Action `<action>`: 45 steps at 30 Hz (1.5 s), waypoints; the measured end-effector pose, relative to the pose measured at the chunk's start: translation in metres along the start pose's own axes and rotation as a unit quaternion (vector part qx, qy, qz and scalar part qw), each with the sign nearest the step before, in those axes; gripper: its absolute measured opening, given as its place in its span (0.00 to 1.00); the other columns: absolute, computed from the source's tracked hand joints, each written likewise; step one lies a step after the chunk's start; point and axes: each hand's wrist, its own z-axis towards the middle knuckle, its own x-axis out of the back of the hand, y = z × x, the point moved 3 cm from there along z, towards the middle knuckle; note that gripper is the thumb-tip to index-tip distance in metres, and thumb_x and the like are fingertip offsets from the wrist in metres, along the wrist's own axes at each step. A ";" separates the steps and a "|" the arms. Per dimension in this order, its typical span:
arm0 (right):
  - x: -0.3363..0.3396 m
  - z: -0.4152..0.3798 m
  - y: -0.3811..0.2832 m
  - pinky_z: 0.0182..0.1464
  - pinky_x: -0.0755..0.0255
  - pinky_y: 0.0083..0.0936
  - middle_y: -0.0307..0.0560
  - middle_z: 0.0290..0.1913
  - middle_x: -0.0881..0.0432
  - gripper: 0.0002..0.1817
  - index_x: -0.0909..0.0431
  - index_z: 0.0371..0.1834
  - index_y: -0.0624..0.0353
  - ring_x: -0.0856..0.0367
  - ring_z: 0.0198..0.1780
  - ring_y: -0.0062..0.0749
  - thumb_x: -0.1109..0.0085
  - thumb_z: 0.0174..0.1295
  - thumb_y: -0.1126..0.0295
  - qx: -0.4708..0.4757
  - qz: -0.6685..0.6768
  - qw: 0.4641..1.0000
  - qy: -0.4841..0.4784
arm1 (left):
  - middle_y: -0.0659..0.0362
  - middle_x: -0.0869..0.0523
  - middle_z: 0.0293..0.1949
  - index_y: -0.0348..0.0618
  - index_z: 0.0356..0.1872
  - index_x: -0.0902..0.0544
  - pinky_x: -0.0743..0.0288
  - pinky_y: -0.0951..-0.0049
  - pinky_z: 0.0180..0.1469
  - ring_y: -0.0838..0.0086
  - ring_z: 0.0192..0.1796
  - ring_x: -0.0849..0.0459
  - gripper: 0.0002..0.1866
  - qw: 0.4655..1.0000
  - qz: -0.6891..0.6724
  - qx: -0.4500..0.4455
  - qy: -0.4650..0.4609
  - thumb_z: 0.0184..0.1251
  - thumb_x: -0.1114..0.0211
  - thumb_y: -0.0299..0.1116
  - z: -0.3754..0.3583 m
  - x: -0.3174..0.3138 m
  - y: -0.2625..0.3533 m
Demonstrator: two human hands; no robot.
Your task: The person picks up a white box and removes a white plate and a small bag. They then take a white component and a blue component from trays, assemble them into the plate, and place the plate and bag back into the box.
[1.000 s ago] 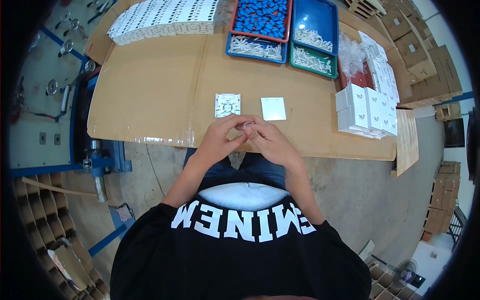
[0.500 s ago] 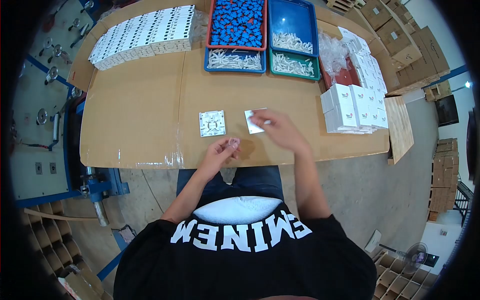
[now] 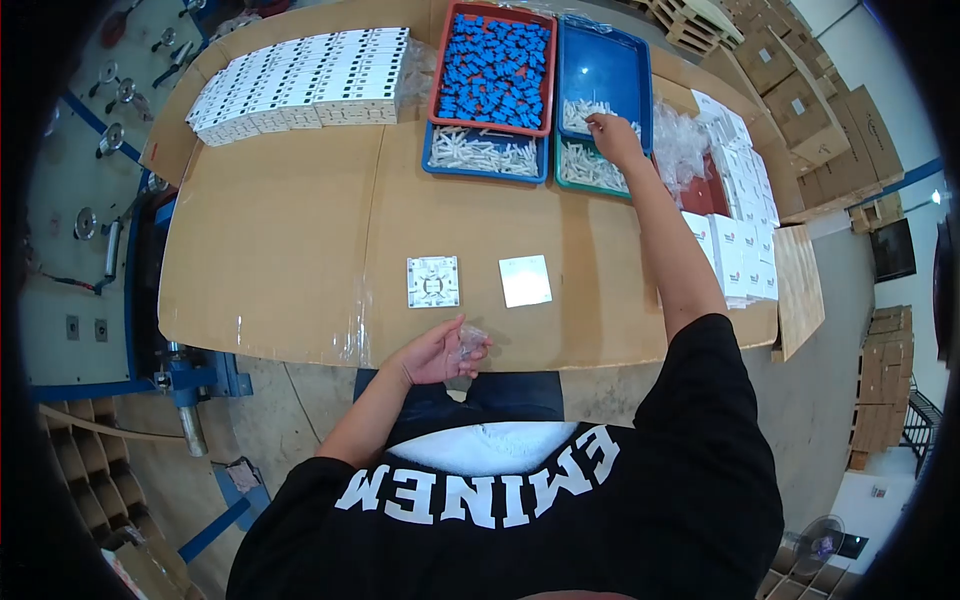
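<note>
My left hand (image 3: 440,353) is near the table's front edge, its fingers curled round a small clear plastic bag (image 3: 468,343). Stretched forward to the right, my right hand (image 3: 616,140) is at the upper blue tray (image 3: 603,65), over its small white stick-like pieces (image 3: 576,112). Its fingertips look pinched together, and whatever is between them is hidden. A white square plate with moulded details (image 3: 433,282) lies on the cardboard in front of my left hand. Right of it lies a plain white square plate (image 3: 526,281), untouched.
A red tray (image 3: 433,110) holds many blue pieces. White pieces also fill a lower blue tray (image 3: 488,176) and a green tray (image 3: 562,180). Stacked white boxes (image 3: 300,85) stand back left; more white boxes (image 3: 735,255) and crumpled clear plastic (image 3: 680,140) are on the right.
My right hand has moved from beside the plain white plate up and right to the upper blue tray. The left hand stays near the front edge with the bag, its fingers slightly more spread.
</note>
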 end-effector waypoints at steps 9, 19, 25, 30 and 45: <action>-0.029 0.034 0.017 0.55 0.20 0.46 0.60 0.45 0.11 0.12 0.11 0.45 0.57 0.13 0.51 0.57 0.27 0.58 0.69 0.018 -0.051 0.997 -0.061 | 0.62 0.21 0.41 0.36 0.67 0.24 0.22 0.65 0.55 0.73 0.43 0.20 0.36 0.999 -0.039 0.018 -0.016 0.85 0.59 0.61 0.002 0.006 0.000; -0.006 0.023 0.018 0.50 0.20 0.44 0.60 0.42 0.11 0.08 0.13 0.42 0.61 0.12 0.47 0.55 0.33 0.63 0.69 -0.005 0.062 0.998 0.012 | 0.63 0.21 0.41 0.37 0.67 0.24 0.22 0.64 0.57 0.74 0.40 0.21 0.35 1.000 -0.020 -0.002 -0.012 0.85 0.59 0.62 0.001 0.008 -0.001; 0.011 0.006 0.006 0.32 0.20 0.22 0.40 0.36 0.11 0.12 0.10 0.48 0.59 0.12 0.35 0.21 0.33 0.70 0.64 -0.156 0.329 0.923 0.123 | 0.62 0.20 0.40 0.39 0.64 0.23 0.21 0.64 0.58 0.70 0.43 0.18 0.37 0.999 -0.025 -0.029 -0.033 0.83 0.58 0.64 0.002 0.013 -0.003; 0.011 -0.104 -0.105 0.37 0.27 0.15 0.35 0.36 0.15 0.13 0.12 0.57 0.58 0.21 0.34 0.15 0.36 0.72 0.71 -0.156 0.490 0.857 0.029 | 0.61 0.15 0.41 0.39 0.62 0.21 0.19 0.66 0.57 0.67 0.45 0.15 0.38 0.997 -0.045 -0.040 -0.046 0.81 0.58 0.67 0.003 0.017 -0.004; -0.013 -0.285 -0.243 0.32 0.35 0.13 0.32 0.30 0.16 0.05 0.12 0.41 0.62 0.27 0.30 0.12 0.28 0.63 0.76 -0.101 0.480 0.839 -0.234 | 0.59 0.16 0.43 0.35 0.65 0.23 0.22 0.58 0.66 0.70 0.48 0.14 0.37 0.998 0.024 -0.049 -0.034 0.82 0.54 0.63 0.001 0.016 -0.005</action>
